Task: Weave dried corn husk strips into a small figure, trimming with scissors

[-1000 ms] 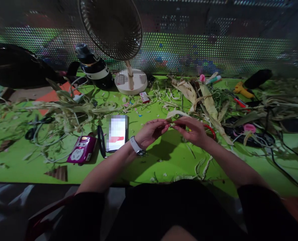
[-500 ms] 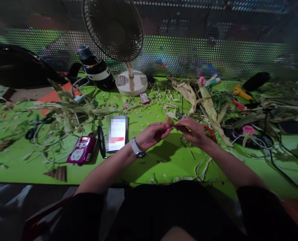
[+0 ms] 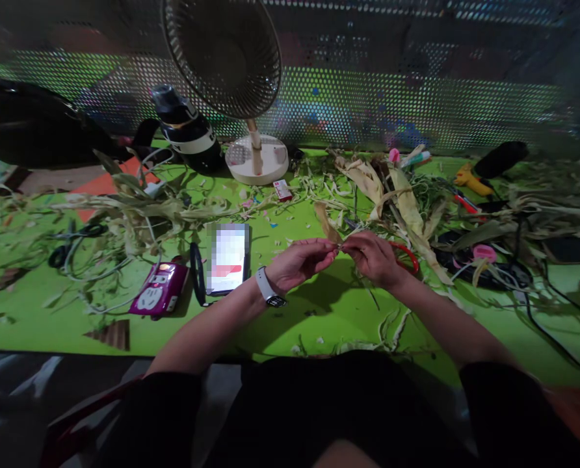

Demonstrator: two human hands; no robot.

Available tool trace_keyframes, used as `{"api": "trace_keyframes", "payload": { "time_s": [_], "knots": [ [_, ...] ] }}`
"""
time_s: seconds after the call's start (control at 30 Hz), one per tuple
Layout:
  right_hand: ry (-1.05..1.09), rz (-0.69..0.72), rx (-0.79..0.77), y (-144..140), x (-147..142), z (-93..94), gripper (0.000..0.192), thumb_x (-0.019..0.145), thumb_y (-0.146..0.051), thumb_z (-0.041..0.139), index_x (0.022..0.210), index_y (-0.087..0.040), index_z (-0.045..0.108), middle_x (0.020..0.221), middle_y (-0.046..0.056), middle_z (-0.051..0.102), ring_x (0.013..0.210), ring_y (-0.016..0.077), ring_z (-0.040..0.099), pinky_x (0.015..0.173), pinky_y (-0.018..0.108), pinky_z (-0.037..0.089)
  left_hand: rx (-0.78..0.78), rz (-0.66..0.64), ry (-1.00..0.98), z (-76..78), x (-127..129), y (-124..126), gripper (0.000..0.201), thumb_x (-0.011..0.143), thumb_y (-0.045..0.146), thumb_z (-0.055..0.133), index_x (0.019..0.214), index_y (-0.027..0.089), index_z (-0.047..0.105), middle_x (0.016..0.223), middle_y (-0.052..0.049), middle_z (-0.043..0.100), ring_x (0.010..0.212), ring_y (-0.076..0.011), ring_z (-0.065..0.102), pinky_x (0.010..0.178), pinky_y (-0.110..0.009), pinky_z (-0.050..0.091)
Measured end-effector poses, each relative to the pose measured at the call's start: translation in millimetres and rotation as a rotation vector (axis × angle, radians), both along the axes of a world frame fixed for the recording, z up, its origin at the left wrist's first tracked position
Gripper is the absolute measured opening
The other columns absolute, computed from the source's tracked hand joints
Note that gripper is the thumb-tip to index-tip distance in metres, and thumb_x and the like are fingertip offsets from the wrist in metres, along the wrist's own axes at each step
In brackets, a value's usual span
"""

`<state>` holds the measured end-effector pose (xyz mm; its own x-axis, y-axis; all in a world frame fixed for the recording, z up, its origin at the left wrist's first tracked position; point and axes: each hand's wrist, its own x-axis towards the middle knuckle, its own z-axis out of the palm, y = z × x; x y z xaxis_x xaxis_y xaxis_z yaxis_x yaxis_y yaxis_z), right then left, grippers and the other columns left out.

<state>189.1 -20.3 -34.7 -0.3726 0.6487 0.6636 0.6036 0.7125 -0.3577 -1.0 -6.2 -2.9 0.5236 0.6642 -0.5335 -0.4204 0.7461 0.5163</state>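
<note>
Both hands meet mid-table, the left hand (image 3: 297, 261) and right hand (image 3: 370, 257) pinching a dried husk strip (image 3: 328, 224) that sticks up toward eleven o'clock, seemingly mid-twist, so steady tension comes next.

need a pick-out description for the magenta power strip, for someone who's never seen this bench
Start at the fan standing at the back of the green table. Come straight toward the near edge to the lit phone lying flat. The power strip lies just left of it, past a black ring: the only glossy magenta block there, with white socket faces on top, amid pale husk strips.
</note>
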Motion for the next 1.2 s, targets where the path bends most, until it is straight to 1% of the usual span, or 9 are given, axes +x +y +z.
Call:
{"api": "trace_keyframes", "payload": {
  "time_s": [0.2, 0.33, 0.47, 0.53, 0.73, 0.87, 0.97, 1.07, 1.2],
  "knots": [
    [0.06, -0.096, -0.083, -4, -10, 9.0, 0.009, 0.092, -0.027, 0.05, 0.091, -0.022, 0.057, 0.083, 0.005, 0.066, 0.078, 0.0172, 0.064, 0.071, 0.031, 0.053, 0.092, -0.008, 0.039, -4.3, 0, 0, 0.014, 0.079, 0.002, 0.058, 0.071, 0.009, 0.067, 0.066, -0.004, 0.068, 0.06, -0.006, 0.064, 0.061, -0.014, 0.053],
    [0.144, -0.128, -0.193, -8, -14, 7.1, 0.006, 0.089, -0.026, 0.053, 0.094, -0.022, 0.055, 0.083, 0.004, 0.064, 0.074, 0.0159, 0.063, 0.068, 0.029, 0.052, 0.198, -0.018, 0.069, -4.4, 0, -4, 0.002, 0.074, 0.008, 0.067, 0.073, 0.01, 0.067, 0.067, -0.004, 0.068, 0.063, -0.008, 0.066, 0.063, -0.017, 0.054],
    [0.226, -0.107, -0.218, -9, -15, 1.2, 0.033, 0.088, -0.023, 0.054, 0.12, -0.021, 0.046, 0.079, 0.001, 0.061, 0.068, 0.0142, 0.061, 0.065, 0.028, 0.052, 0.279, -0.03, 0.071, -5.8, 1, -6, 0.016, 0.066, 0.017, 0.077, 0.076, 0.01, 0.067, 0.072, -0.003, 0.069, 0.068, -0.0103, 0.067, 0.066, -0.021, 0.055],
    [0.213, -0.082, -0.201, -7, -15, 0.1, 0.041, 0.087, -0.021, 0.053, 0.126, -0.022, 0.041, 0.078, 0.0, 0.06, 0.067, 0.0137, 0.06, 0.064, 0.028, 0.052, 0.324, -0.034, 0.08, -7.7, 1, -7, 0.024, 0.062, 0.021, 0.08, 0.078, 0.01, 0.066, 0.074, -0.002, 0.069, 0.068, -0.0113, 0.067, 0.065, -0.023, 0.055],
    [0.183, -0.048, -0.215, -6, -14, 2.9, 0.042, 0.086, -0.02, 0.053, 0.127, -0.022, 0.043, 0.076, -0.001, 0.061, 0.062, 0.0127, 0.059, 0.06, 0.025, 0.051, 0.502, -0.049, 0.216, -14.3, 1, -5, 0.029, 0.063, 0.032, 0.079, 0.078, 0.012, 0.065, 0.072, -0.001, 0.066, 0.065, -0.0108, 0.064, 0.061, -0.024, 0.054],
    [0.185, -0.062, -0.243, -7, -15, 1.9, 0.041, 0.087, -0.021, 0.053, 0.127, -0.023, 0.044, 0.075, -0.001, 0.062, 0.062, 0.0129, 0.058, 0.061, 0.025, 0.051, 0.586, -0.032, 0.284, -17.3, 1, -4, 0.027, 0.065, 0.032, 0.077, 0.079, 0.013, 0.065, 0.074, -0.001, 0.067, 0.067, -0.0107, 0.063, 0.055, -0.02, 0.051],
    [0.222, -0.061, -0.268, -7, -14, 1.8, 0.04, 0.087, -0.022, 0.054, 0.126, -0.023, 0.045, 0.076, -0.001, 0.062, 0.064, 0.0129, 0.059, 0.061, 0.025, 0.052, 0.544, -0.007, 0.232, -17.7, 1, -3, 0.024, 0.064, 0.028, 0.078, 0.079, 0.012, 0.066, 0.072, -0.001, 0.067, 0.064, -0.0098, 0.063, 0.055, -0.019, 0.051],
    [0.218, -0.023, -0.261, -4, -11, 5.7, 0.03, 0.088, -0.023, 0.056, 0.117, -0.022, 0.053, 0.083, 0.002, 0.064, 0.07, 0.0136, 0.061, 0.063, 0.026, 0.052, 0.399, 0.022, 0.137, -15.5, 0, 0, 0.02, 0.064, 0.018, 0.078, 0.08, 0.011, 0.067, 0.074, -0.001, 0.069, 0.064, -0.0091, 0.065, 0.058, -0.019, 0.052],
    [0.102, 0.081, -0.103, 4, -4, 12.8, 0.015, 0.086, -0.021, 0.059, 0.101, -0.022, 0.061, 0.083, 0.004, 0.065, 0.074, 0.0153, 0.061, 0.066, 0.029, 0.052, 0.197, 0.056, 0.052, -10.9, -2, 3, 0.008, 0.068, 0.007, 0.071, 0.075, 0.01, 0.067, 0.068, -0.002, 0.068, 0.06, -0.0055, 0.063, 0.056, -0.013, 0.051]
  ]
}}
